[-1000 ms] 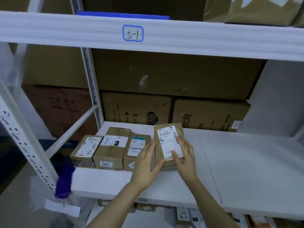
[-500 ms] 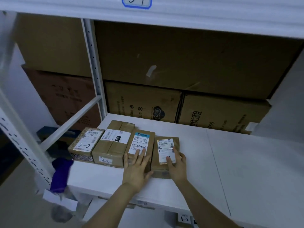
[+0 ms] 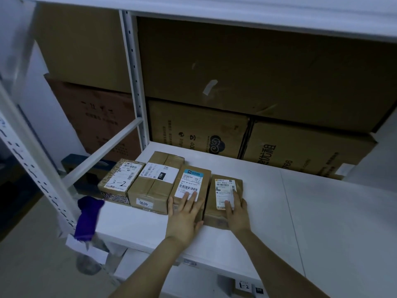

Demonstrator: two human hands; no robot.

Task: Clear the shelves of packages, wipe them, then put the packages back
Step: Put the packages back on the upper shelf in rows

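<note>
1. Packages (image 3: 154, 186) sit four in a tight row at the front left of the shelf (image 3: 279, 211), about 9 o'clock from its middle.
2. The left hand (image 3: 184, 216) lies flat with fingers spread on the blue-label package (image 3: 193, 179). The right hand (image 3: 236, 214) lies flat on the end package (image 3: 223, 188) at its 3 o'clock, thumb along the outer edge.
3. The step looks like squaring the end package into the row: steady the neighbour, nudge toward 9 o'clock, level the front edges.
4. Keep the labels facing up, and leave the purple cloth (image 3: 86, 218) hanging at 8 o'clock alone.
</note>
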